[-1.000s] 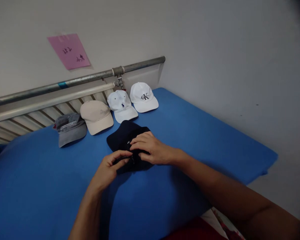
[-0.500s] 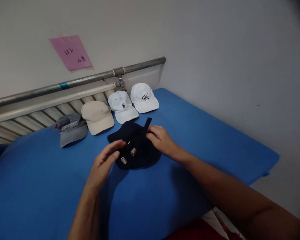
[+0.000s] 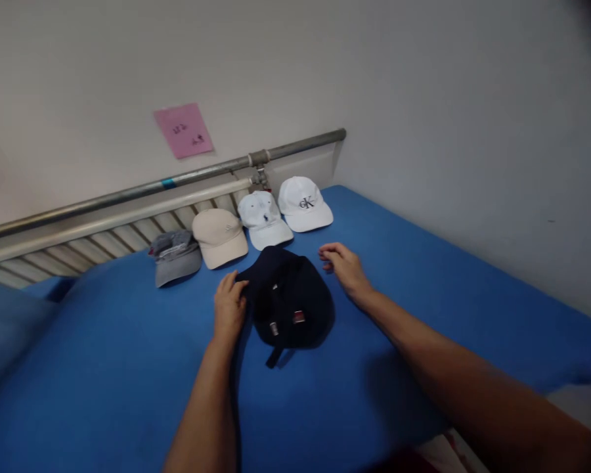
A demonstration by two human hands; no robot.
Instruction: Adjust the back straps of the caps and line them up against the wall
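A dark navy cap [image 3: 318, 299] lies upside down on the blue-covered surface, its inside facing up with small labels showing. Its strap end sticks out toward me. At the cap's left side, my left hand [image 3: 229, 305] has its fingers and thumb closed on the edge of the brim. My right hand [image 3: 343, 266] hovers off the cap's right side, not touching it, with loosely bent fingers apart and nothing in them.
Behind the navy cap stand a grey cap [image 3: 178, 266], a beige cap [image 3: 221, 240], a pale cap with a small logo [image 3: 266, 220] and a white lettered cap [image 3: 306, 205]. A radiator [image 3: 128, 233] and metal pipe [image 3: 201, 175] run along the wall.
The navy cap has turned, and its strap now points toward me. My right hand has let go of the strap. My left hand has taken hold of the brim. The view has shifted left.
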